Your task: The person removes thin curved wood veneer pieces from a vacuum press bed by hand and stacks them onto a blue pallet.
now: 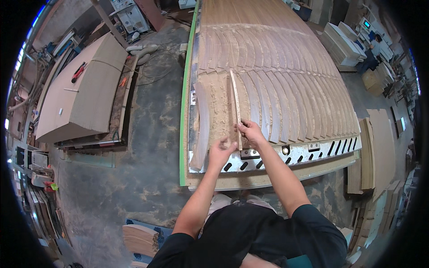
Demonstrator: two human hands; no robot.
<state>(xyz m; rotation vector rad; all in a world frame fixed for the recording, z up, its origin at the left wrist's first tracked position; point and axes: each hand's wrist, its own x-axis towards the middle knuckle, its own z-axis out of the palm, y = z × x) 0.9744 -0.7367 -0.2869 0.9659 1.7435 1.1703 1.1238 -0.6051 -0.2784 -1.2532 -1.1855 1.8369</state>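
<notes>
A thin curved wooden strip (235,100) stands on its edge over the sawdust-covered panel (219,120). My right hand (251,134) is closed on its near part, with thumb and fingers pinching it. Close to the strip's near end is my left hand (220,153), slightly blurred, its bent fingers apart and nothing visible in them. To the left lies another curved wooden piece (202,120). Rows of cut curved pieces (286,107) lie side by side to the right and farther up the panel, with sawdust between them.
A slotted metal edge (272,159) runs along the machine bed's near side. At left, a stack of large boards (85,89) carries red-handled pliers (79,72). Stacked curved pieces (140,239) sit low at left. Boards (375,152) stand at right; a person (372,53) is farther back.
</notes>
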